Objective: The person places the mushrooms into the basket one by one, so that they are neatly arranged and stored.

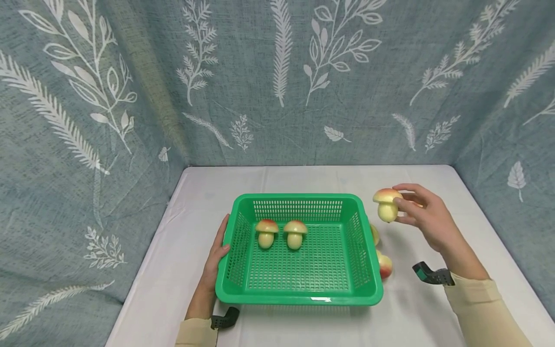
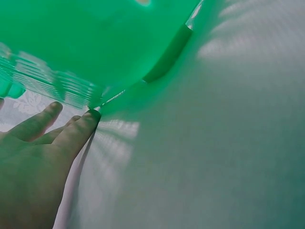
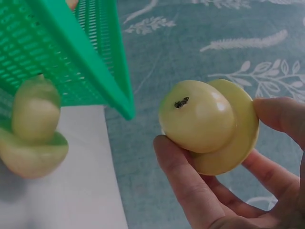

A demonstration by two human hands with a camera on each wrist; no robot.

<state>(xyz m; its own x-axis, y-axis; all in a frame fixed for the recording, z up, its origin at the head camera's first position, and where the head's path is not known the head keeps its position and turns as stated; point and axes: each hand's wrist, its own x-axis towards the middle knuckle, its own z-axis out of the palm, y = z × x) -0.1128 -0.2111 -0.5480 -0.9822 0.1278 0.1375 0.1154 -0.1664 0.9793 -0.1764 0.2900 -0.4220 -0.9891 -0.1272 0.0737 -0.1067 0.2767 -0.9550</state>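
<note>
Head view: two toy mushrooms [image 1: 295,234] are already lying inside the green plastic basket [image 1: 277,298], the left hand [image 1: 215,258] is touching its side with fingers extended, the right hand [image 1: 422,212] is pinching a third mushroom [image 1: 387,205] outside, and two partly hidden mushrooms [image 1: 385,265] are waiting beside it.

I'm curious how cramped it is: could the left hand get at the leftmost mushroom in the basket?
Probably yes: once the left hand leaves the basket, nothing visible blocks the open top above the mushroom.
</note>
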